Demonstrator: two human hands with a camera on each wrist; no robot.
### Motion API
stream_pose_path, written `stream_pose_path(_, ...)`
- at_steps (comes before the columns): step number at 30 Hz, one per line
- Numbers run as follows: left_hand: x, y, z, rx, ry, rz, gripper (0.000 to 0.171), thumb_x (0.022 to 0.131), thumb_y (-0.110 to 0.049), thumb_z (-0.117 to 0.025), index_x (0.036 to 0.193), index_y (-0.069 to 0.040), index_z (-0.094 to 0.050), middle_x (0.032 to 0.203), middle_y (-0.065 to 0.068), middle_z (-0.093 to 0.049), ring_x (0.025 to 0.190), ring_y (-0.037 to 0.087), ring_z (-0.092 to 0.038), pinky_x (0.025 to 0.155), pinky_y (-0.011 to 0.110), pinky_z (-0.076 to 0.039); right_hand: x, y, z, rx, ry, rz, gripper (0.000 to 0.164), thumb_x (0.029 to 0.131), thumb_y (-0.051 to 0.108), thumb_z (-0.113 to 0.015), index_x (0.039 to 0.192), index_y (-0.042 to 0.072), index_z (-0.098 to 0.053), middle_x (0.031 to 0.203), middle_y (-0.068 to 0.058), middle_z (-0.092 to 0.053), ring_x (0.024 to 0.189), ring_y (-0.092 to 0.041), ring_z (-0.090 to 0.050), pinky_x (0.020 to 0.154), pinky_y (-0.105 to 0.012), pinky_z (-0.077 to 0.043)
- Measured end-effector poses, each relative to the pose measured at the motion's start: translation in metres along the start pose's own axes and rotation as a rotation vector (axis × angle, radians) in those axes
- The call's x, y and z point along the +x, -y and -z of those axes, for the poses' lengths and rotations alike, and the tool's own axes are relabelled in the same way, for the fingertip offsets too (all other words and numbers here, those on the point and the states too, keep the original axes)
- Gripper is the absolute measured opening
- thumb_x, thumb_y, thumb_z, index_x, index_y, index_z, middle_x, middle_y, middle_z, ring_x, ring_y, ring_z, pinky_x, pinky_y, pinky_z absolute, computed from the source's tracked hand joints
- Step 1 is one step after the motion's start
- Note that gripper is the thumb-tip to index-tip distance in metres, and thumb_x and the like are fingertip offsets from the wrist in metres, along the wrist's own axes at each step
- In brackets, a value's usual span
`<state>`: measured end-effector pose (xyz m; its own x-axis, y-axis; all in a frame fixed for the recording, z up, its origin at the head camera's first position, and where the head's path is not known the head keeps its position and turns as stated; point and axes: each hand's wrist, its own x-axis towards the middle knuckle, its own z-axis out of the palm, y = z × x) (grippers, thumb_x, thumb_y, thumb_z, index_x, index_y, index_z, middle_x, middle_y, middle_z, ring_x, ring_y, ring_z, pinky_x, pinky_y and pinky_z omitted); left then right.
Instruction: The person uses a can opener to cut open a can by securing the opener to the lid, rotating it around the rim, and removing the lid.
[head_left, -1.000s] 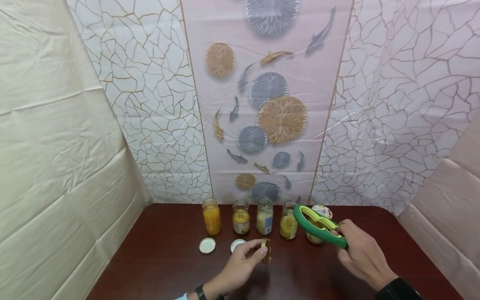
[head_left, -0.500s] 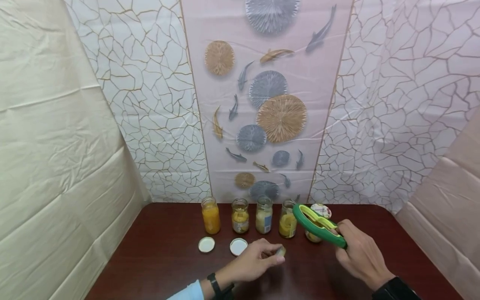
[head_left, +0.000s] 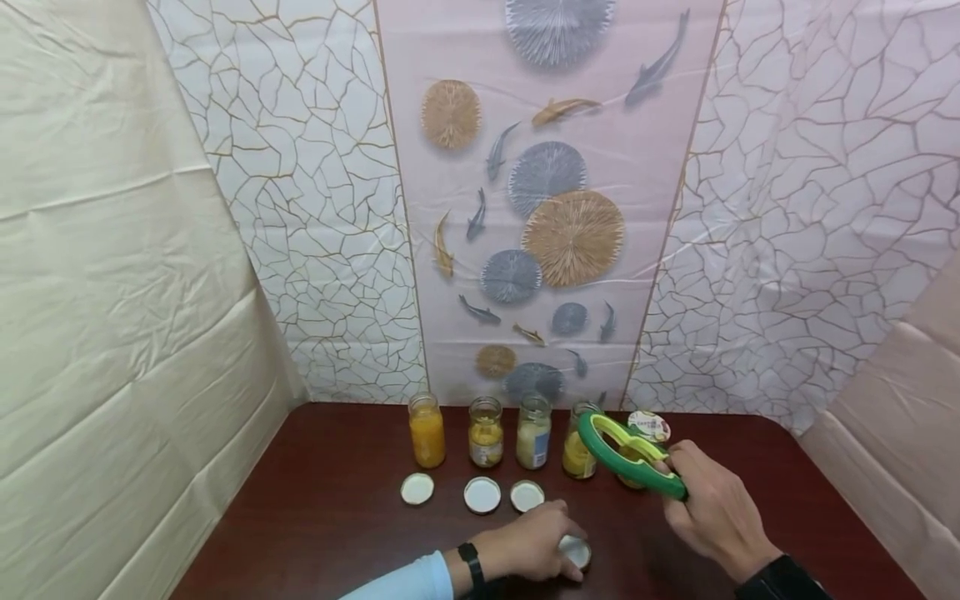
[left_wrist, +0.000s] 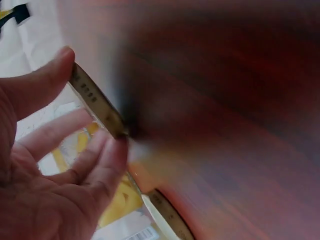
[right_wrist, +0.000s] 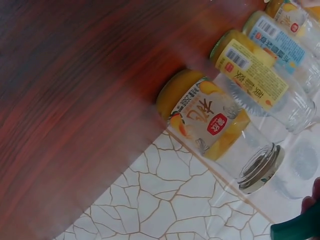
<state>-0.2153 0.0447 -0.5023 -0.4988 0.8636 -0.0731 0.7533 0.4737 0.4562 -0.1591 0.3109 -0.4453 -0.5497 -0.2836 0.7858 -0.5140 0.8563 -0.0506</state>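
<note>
My left hand [head_left: 536, 542] pinches a jar lid [head_left: 575, 552], its pale inside facing up, low over the dark red table. In the left wrist view the thumb and fingers hold this lid [left_wrist: 95, 100] by its gold rim. My right hand [head_left: 716, 508] grips the end of a green jar opener [head_left: 647, 478], raised in front of the rightmost jar. That jar [right_wrist: 207, 120] wears its lid [right_wrist: 262, 170] and holds yellow fruit pieces. Left of it stands an uncapped jar [head_left: 577, 457] with a yellow label.
Three lids, a left one [head_left: 417, 489], a middle one [head_left: 482, 495] and a right one [head_left: 527, 497], lie inside up on the table [head_left: 337, 533]. Behind them stand three uncapped jars: orange [head_left: 426, 437], yellow [head_left: 485, 437] and pale [head_left: 533, 437]. A patterned cloth [head_left: 345, 250] hangs behind.
My left hand has carried the lid rightward and nearer the front edge, turning it from on edge to inside up. The lid behind that hand now shows. The right hand stays nearly still.
</note>
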Motion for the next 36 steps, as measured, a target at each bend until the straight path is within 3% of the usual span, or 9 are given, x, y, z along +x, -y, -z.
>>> stream_pose_path(2,0.002,-0.001,-0.003,0.061,-0.001,-0.008,0.046,0.088,-0.033,-0.082,0.13,-0.018,-0.071,0.103,-0.005,-0.061,0.082,0.0,-0.048,0.068,0.013,-0.041,-0.001,-0.001,-0.001,0.006,-0.021,0.035,0.005,0.086,0.014,-0.053,0.083,0.014,-0.057,0.087,0.004,-0.056,0.063,-0.006,-0.041,0.052,-0.018,-0.032)
stream_pose_path(6,0.003,-0.007,-0.006,0.139,-0.015,-0.01,0.048,0.086,-0.034,-0.083,0.13,-0.02,-0.071,0.101,-0.006,-0.057,0.08,0.002,-0.045,0.066,0.014,-0.039,-0.002,-0.002,-0.004,0.031,-0.082,0.117,0.03,0.101,0.029,-0.046,0.08,0.011,-0.058,0.089,-0.003,-0.062,0.066,-0.009,-0.048,0.053,-0.024,-0.039)
stream_pose_path(14,0.006,-0.006,-0.015,0.288,-0.028,-0.063,0.039,0.089,-0.036,-0.081,0.125,-0.024,-0.074,0.097,-0.009,-0.062,0.077,0.004,-0.044,0.062,0.019,-0.04,-0.003,0.002,-0.009,0.064,-0.145,0.13,0.042,0.106,0.039,-0.045,0.077,0.012,-0.059,0.088,-0.004,-0.065,0.066,-0.012,-0.052,0.053,-0.026,-0.042)
stream_pose_path(20,0.007,-0.01,-0.008,0.235,-0.029,-0.047,0.036,0.086,-0.032,-0.085,0.12,-0.024,-0.077,0.096,-0.01,-0.06,0.077,0.001,-0.046,0.065,0.012,-0.038,-0.007,0.006,-0.013,0.102,-0.203,0.102,0.043,0.105,0.041,-0.049,0.077,0.011,-0.06,0.089,-0.006,-0.066,0.066,-0.015,-0.055,0.052,-0.027,-0.043)
stream_pose_path(27,0.02,-0.009,-0.009,0.209,-0.081,-0.011,0.039,0.082,-0.033,-0.087,0.119,-0.023,-0.078,0.096,-0.01,-0.061,0.075,0.001,-0.044,0.062,0.013,-0.038,-0.013,0.006,-0.018,0.067,-0.196,0.004,0.042,0.104,0.041,-0.051,0.079,0.009,-0.062,0.092,-0.007,-0.067,0.07,-0.02,-0.061,0.054,-0.031,-0.048)
stream_pose_path(36,0.031,-0.005,-0.004,0.27,-0.105,0.014,0.035,0.08,-0.036,-0.089,0.112,-0.023,-0.081,0.09,-0.009,-0.062,0.074,0.002,-0.047,0.061,0.011,-0.036,-0.011,0.011,-0.024,0.107,-0.236,-0.017,0.045,0.104,0.042,-0.05,0.078,0.007,-0.061,0.091,-0.008,-0.067,0.07,-0.02,-0.06,0.056,-0.031,-0.046)
